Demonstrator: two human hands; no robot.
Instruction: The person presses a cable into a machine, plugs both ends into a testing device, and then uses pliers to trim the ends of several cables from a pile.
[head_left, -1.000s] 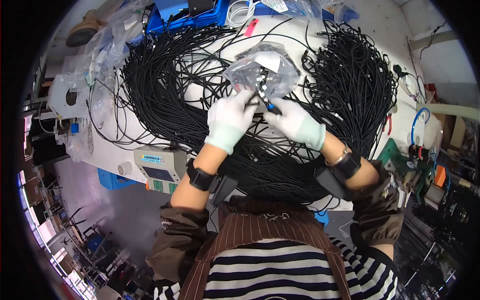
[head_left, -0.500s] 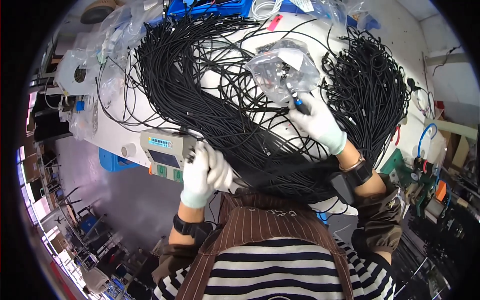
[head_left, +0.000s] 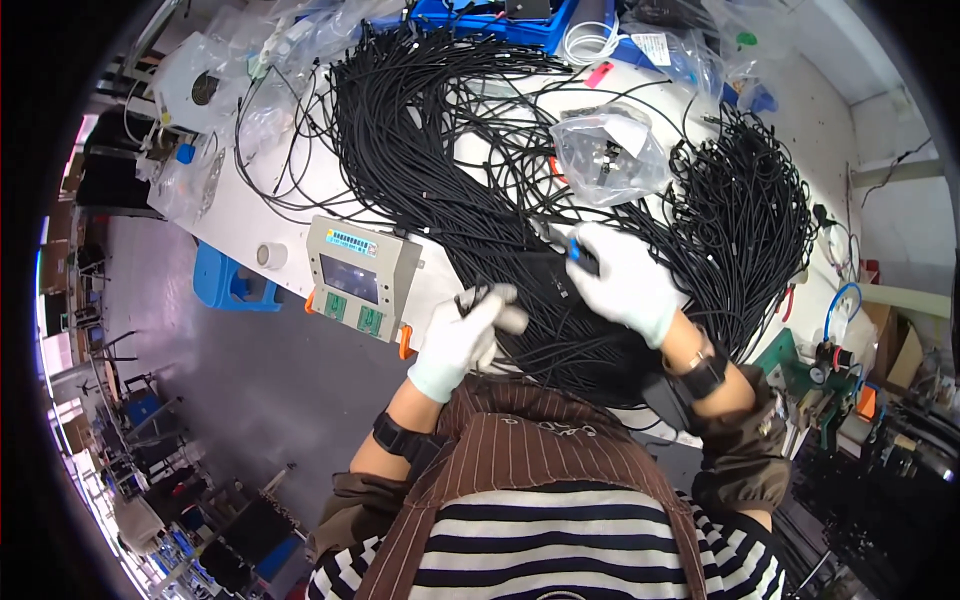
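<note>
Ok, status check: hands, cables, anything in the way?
Left hand curled, grip unclear. Right hand holding a blue-and-black tool. Black cables heaped close to both hands; clear plastic bag just beyond the right.

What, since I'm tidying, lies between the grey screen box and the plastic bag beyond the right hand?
The head view shows many black cables between the grey box and that plastic bag.

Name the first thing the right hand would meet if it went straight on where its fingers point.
Most likely the black cables just up and left of the fingers of the right hand, though its height above them is unclear.
</note>
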